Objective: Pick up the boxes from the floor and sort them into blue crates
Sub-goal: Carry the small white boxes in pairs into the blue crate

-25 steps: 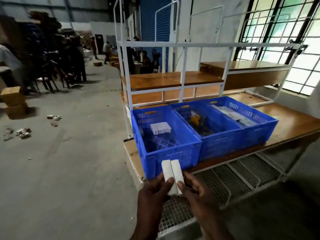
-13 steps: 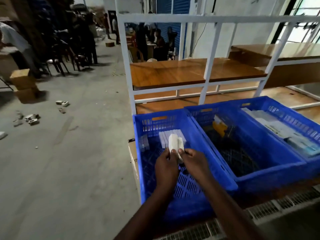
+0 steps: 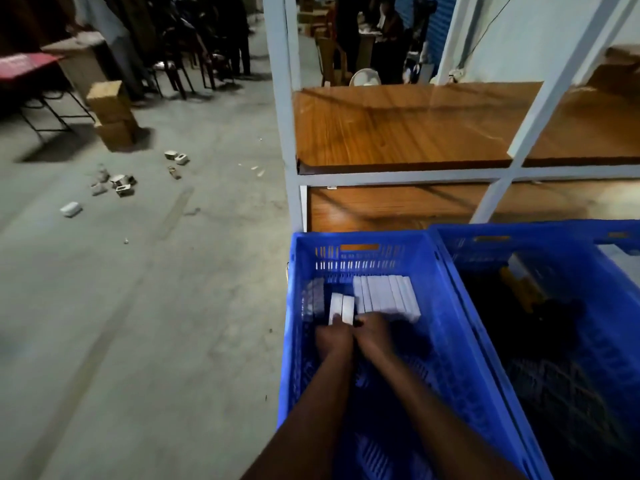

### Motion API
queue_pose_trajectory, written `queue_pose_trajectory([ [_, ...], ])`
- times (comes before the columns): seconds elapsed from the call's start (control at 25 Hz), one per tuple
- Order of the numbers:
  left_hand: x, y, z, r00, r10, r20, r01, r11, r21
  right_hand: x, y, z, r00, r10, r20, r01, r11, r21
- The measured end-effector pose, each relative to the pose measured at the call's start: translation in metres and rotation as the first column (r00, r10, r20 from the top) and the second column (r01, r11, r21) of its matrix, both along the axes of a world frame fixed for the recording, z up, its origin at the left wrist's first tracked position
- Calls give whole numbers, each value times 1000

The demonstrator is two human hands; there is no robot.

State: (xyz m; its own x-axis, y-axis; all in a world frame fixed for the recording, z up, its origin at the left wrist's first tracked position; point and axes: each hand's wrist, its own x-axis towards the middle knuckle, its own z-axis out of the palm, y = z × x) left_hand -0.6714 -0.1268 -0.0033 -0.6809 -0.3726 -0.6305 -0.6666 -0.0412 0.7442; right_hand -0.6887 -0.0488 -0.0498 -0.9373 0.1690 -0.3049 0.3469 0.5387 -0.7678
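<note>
Both my hands reach down into the left blue crate (image 3: 362, 239). My left hand (image 3: 334, 336) and my right hand (image 3: 372, 329) together hold two white boxes (image 3: 341, 308), side by side, low over the crate floor. Just right of these lies a row of several white boxes (image 3: 386, 297) against the crate's far wall. A second blue crate (image 3: 519, 233) stands to the right with a yellow item (image 3: 523, 294) inside. Small boxes (image 3: 119, 185) lie scattered on the grey floor at the left, one white box (image 3: 71, 208) apart from them.
The crates stand on a wooden bench inside a white metal frame (image 3: 285, 116) with a wooden shelf (image 3: 398, 126) above. Stacked cardboard cartons (image 3: 110, 114) stand on the floor at far left. People and chairs (image 3: 194, 60) fill the background.
My hands have carried the two white boxes from in front of the crate down into it, left of the row. The camera has moved closer and tilted down.
</note>
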Motion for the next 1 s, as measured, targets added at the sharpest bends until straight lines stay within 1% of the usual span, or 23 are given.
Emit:
queue_pose_trajectory([
  [0.08, 0, 1, -9, 998, -21, 67, 22, 1000, -4, -2, -2, -16, 1000, 9, -3, -9, 1000, -13],
  [0.16, -1, 2, -17, 998, -15, 65, 15, 1000, 2, -2, 1, -29, 997, 60, -43, -60, 998, -3],
  [0.28, -4, 7, -19, 997, 71, 39, -72, 997, 33, -10, -1, -23, 986, 135, -99, -130, 990, 53],
  [0.36, -12, 7, -19, 992, 129, 2, -129, 991, 32, -22, -5, -19, 977, 184, -110, -158, 965, 210],
  [0.44, -20, 8, -15, 988, 152, 6, -152, 988, 4, -37, -8, -16, 968, 244, -63, -195, 883, 427],
  [0.48, -24, 8, -13, 986, 167, 9, -167, 986, -8, -44, -8, -17, 964, 263, -27, -214, 837, 503],
  [0.56, -29, 7, -12, 981, 193, 12, -193, 981, 5, -52, -8, -16, 957, 288, 15, -241, 770, 591],
  [0.64, -33, 9, -10, 981, 191, 26, -191, 981, -14, -59, -8, -18, 953, 302, 34, -254, 731, 633],
  [0.76, -39, 6, -11, 981, 191, 28, -191, 982, -13, -66, -12, -24, 947, 313, 77, -286, 702, 652],
  [0.88, -43, 1, -12, 978, 203, 37, -204, 979, 25, -68, -15, -28, 949, 295, 109, -295, 716, 633],
  [1.0, -41, 0, -14, 974, 224, 32, -226, 970, 89, -63, -16, -29, 959, 275, 67, -254, 733, 631],
])
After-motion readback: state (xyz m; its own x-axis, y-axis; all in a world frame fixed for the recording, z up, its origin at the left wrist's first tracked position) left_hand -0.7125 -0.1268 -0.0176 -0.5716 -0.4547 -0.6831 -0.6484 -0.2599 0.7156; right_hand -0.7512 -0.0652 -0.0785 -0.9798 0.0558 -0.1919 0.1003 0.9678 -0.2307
